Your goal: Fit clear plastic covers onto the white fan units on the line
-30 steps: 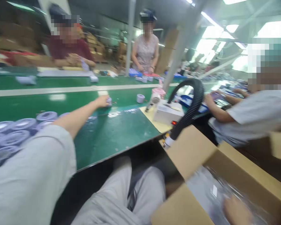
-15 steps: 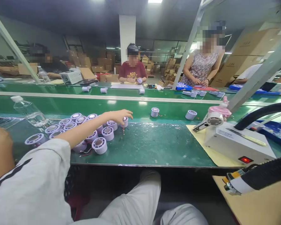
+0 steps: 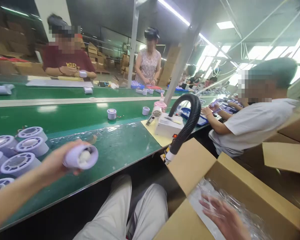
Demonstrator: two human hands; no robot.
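Over the near edge of the desk (image 3: pixel 120 143), here's the left hand (image 3: pixel 58 160), fingers closed round a purple cup-shaped part (image 3: pixel 81 156), its open end tipped toward the camera with something round and white inside. Just beside that hand, to its left, a cluster of purple round parts (image 3: pixel 20 163) sits on the green top. Beyond it and to the right, two more small purple parts stand upright, one (image 3: pixel 111 114) with a wire trailing off. Over to the right, well apart from the left hand, the right hand (image 3: pixel 221 213) is open, fingers spread, in the cardboard box (image 3: pixel 252 186), right at the clear plastic (image 3: pixel 230 196); whether it grips any of that, I can't tell. Beyond the right hand, a black hose (image 3: pixel 193 113) arches beside a white machine (image 3: pixel 168 126), and a person in a white shirt (image 3: pixel 257 116) works at the desk.
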